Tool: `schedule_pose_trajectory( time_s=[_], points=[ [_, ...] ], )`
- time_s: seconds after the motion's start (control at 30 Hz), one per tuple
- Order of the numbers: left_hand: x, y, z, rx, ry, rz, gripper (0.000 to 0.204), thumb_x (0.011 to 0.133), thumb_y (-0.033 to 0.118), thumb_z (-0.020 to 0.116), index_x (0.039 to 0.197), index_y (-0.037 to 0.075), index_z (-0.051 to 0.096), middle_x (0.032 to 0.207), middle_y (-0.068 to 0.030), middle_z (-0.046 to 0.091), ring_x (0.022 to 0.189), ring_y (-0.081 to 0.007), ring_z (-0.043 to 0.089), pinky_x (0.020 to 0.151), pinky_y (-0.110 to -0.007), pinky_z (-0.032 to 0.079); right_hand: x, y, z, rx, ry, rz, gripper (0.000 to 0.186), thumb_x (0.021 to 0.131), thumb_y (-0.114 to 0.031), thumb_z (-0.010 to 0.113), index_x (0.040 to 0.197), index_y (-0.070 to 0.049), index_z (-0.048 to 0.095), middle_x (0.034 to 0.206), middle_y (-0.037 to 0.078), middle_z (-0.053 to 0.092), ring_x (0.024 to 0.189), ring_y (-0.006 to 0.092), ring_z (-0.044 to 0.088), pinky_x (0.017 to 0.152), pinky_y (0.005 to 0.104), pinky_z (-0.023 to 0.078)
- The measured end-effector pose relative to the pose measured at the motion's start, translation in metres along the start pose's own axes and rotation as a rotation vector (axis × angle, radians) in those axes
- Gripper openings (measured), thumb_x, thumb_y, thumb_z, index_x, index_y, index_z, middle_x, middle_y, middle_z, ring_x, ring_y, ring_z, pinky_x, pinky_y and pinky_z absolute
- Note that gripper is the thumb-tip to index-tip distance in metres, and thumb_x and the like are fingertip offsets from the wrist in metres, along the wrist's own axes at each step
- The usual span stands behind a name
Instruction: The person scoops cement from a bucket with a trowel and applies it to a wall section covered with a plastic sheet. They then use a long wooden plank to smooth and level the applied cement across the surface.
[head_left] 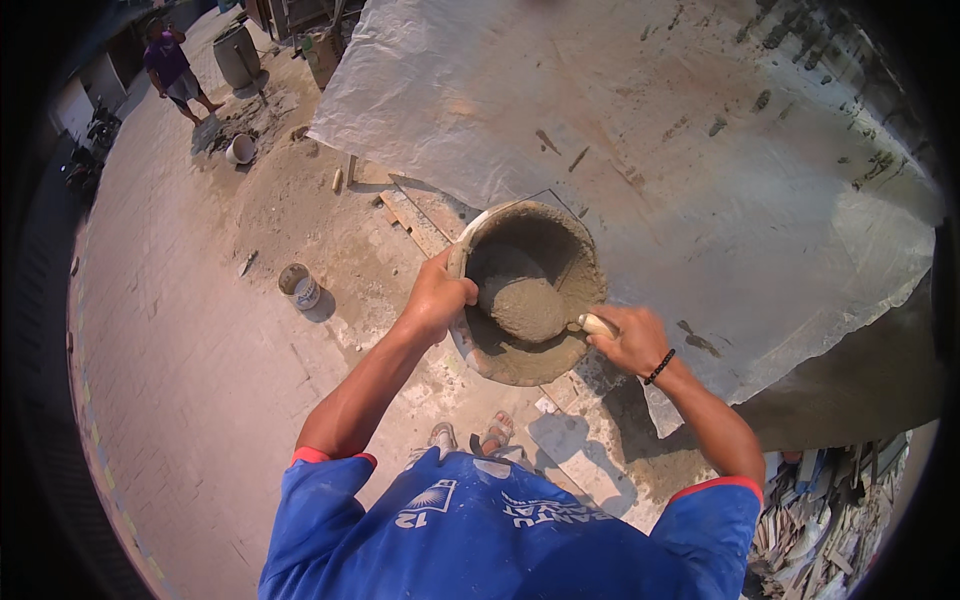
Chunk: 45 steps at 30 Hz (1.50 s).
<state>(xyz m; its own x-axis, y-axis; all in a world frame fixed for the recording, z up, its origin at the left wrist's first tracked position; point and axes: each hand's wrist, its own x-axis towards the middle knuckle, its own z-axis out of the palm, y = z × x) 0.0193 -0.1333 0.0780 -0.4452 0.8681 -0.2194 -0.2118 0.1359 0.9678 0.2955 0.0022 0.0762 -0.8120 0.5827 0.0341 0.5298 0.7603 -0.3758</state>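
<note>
A mortar-smeared bucket [588, 262] is tipped so that its mouth faces me. My left hand [440, 296] grips the rim on its left side, thumb over the edge. Wet grey mortar [528, 308] sits in a rounded heap inside and coats the inner wall. My right hand [633, 342], with a dark bead bracelet at the wrist, is closed around the pale handle of a trowel [598, 325] at the right rim. The trowel's blade cannot be made out against the mortar.
A large translucent plastic sheet [680, 140] spreads beyond the bucket. Left lie a small pail [299, 287], a sand pile [290, 200] and wooden boards [405, 215]. Far left, a person [170, 65] stands near a barrel [237, 57] and white bucket [241, 150]. Scrap strips [830, 520] lie lower right.
</note>
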Motion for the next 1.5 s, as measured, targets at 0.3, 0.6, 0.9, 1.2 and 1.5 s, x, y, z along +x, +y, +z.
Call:
schedule_pose_trajectory(
  time_s=[0.3, 0.6, 0.9, 1.2, 1.5],
  points=[
    [0.05, 0.005, -0.005, -0.141, -0.041, 0.112, 0.051, 0.066, -0.013, 0.05, 0.115, -0.002, 0.059, 0.091, -0.0086, 0.064, 0.072, -0.0174, 0.06, 0.06, -0.029, 0.049, 0.017, -0.02, -0.134, -0.125, 0.031, 0.147, 0.038, 0.075, -0.027, 0.076, 0.104, -0.008, 0.06, 0.077, 0.017, 0.067, 0.075, 0.0364, 0.066, 0.067, 0.0457, 0.05],
    [0.086, 0.017, 0.047, -0.139, 0.037, 0.092, 0.053, 0.065, -0.017, 0.049, 0.116, -0.003, 0.059, 0.093, -0.0099, 0.064, 0.076, -0.0201, 0.062, 0.062, -0.03, 0.051, 0.037, -0.021, -0.372, -0.281, 0.431, 0.085, 0.038, 0.068, -0.029, 0.081, 0.094, -0.005, 0.068, 0.074, 0.012, 0.066, 0.072, 0.0269, 0.065, 0.065, 0.039, 0.048],
    [0.082, 0.011, 0.076, -0.172, 0.228, 0.106, 0.058, 0.065, -0.017, 0.047, 0.12, -0.004, 0.058, 0.097, -0.0106, 0.066, 0.078, -0.0197, 0.062, 0.063, -0.03, 0.051, 0.075, -0.028, -0.651, -0.336, 0.59, -0.374, 0.045, 0.089, -0.049, 0.069, 0.1, -0.005, 0.068, 0.069, 0.004, 0.062, 0.053, 0.0077, 0.057, 0.049, 0.022, 0.047],
    [0.052, -0.023, 0.081, -0.17, 0.36, -0.002, 0.055, 0.065, -0.016, 0.049, 0.118, -0.005, 0.06, 0.094, -0.0109, 0.066, 0.072, -0.0203, 0.062, 0.057, -0.031, 0.05, 0.007, 0.117, -0.774, 0.171, 1.542, 0.347, 0.037, 0.09, -0.044, 0.065, 0.085, -0.007, 0.065, 0.063, 0.003, 0.058, 0.047, 0.0113, 0.056, 0.039, 0.028, 0.044],
    [0.062, -0.085, 0.048, -0.08, 0.237, -0.038, 0.058, 0.064, -0.017, 0.048, 0.118, -0.003, 0.061, 0.095, -0.0089, 0.066, 0.075, -0.0186, 0.062, 0.058, -0.03, 0.05, -0.104, 0.103, -0.556, -0.039, 0.879, 0.382, 0.038, 0.088, -0.032, 0.062, 0.11, 0.0, 0.066, 0.067, -0.002, 0.05, 0.051, 0.0088, 0.05, 0.044, 0.0251, 0.041]
  ],
)
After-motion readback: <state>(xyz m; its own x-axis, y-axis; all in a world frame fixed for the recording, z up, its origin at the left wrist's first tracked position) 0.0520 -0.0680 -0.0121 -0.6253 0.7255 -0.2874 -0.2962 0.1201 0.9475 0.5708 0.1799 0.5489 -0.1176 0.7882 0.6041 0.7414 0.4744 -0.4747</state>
